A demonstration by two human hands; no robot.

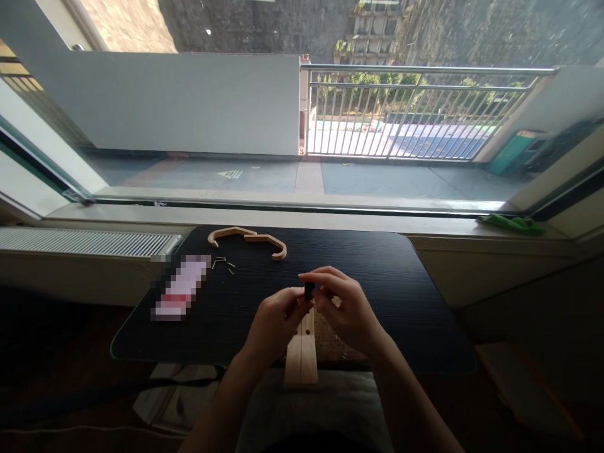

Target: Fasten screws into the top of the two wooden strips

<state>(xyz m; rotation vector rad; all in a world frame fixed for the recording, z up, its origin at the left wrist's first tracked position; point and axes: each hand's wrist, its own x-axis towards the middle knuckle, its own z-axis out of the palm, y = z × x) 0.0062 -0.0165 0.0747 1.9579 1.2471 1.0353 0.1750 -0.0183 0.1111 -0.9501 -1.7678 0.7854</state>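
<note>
Over the near half of the dark table, my left hand [282,314] and my right hand [343,301] meet with their fingertips around a small black piece [309,290]. Its exact kind is too small to make out. Directly below them lies a pale wooden board [302,358] with a lengthwise line and a few dark holes, its near end reaching past the table edge. My hands cover the far end of this board. Under my right hand, a brown speckled surface [337,343] shows beside the board.
Two curved wooden hooks [267,238] lie at the table's far side. Several screws [223,262] are scattered near a blurred pink-white item [182,286]. The black table [396,277] stands against a windowsill, where a green cloth [512,224] rests. A radiator [89,242] is at left.
</note>
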